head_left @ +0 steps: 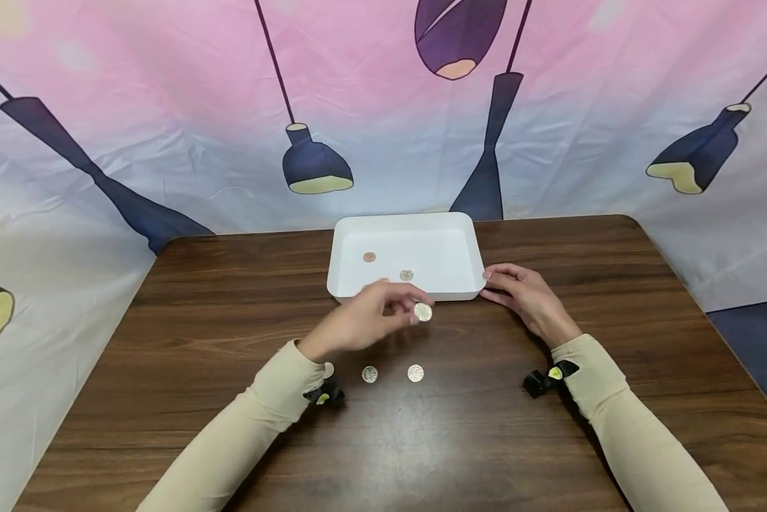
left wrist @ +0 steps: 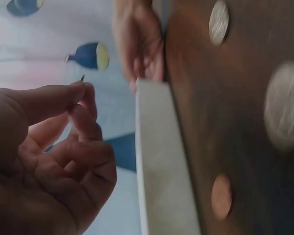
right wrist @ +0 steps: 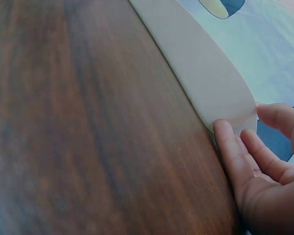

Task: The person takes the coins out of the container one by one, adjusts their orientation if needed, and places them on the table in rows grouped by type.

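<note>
1. One round, silver-coloured metal coin (head_left: 423, 311) is pinched by the left hand (head_left: 372, 316), near the 6 o'clock rim of a white, rectangular, shallow tray (head_left: 441, 249)
2. The right hand (head_left: 529, 302) rests nearly straight fingers against the tray's 4 o'clock corner
3. Inside lie a round copper-coloured coin (head_left: 369, 257) at 9 o'clock and a second silver coin (head_left: 406, 275) at 6
4. On the brown wood-grain table (head_left: 473, 441), between 6 and 7 o'clock, lie two further silver coins (head_left: 415, 373) and another copper coin (left wrist: 222, 197)

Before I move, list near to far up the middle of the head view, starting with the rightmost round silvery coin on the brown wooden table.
Rightmost silvery coin, second silvery coin pinched by the left hand, third silvery coin in the white rectangular tray, pastel printed fabric backdrop.
</note>
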A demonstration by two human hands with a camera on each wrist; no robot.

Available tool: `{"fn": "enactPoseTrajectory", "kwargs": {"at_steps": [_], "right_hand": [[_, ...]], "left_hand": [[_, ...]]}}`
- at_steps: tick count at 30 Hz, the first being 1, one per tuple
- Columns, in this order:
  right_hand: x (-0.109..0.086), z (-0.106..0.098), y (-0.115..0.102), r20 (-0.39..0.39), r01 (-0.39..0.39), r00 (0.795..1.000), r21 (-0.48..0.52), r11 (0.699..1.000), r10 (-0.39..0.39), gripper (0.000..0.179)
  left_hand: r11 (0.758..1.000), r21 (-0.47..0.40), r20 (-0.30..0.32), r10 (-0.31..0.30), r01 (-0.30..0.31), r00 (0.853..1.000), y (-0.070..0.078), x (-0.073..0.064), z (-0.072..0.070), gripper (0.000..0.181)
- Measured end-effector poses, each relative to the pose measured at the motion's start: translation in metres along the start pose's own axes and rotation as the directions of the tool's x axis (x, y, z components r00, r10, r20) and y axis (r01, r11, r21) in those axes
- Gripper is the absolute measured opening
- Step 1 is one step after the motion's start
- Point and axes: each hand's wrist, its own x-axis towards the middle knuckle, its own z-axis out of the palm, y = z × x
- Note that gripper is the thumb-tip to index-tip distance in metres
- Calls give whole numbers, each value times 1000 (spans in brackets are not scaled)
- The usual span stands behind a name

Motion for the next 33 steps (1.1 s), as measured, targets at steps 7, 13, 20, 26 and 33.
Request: {"fn": "enactPoseTrajectory", "kwargs": {"at_steps": [7,13,20,26,33], "right_hand": [[1,0,1,-10,12,1000,6,1000,-12,17],[1,1,3,0,11,1000,1,1000,-11,24],[1,0,1,-3,16,1000,-6,1000,-16,19],[1,0,1,-3,4,1000,-9,1000,-4,19],[1,1,-1,-6,1,1000,-19,1000,-1,24]], "left_hand": [[997,-20,159,-65,69,985,6,8,34,28],[990,13,188,-144,144,972,3,15,55,26],[964,199,138,-206,176,969,5,21,71,20],[916,349,87,-241,197,967,8,22,78,21],[839,509,20,-234,192,972,18,19,85,21]]}}
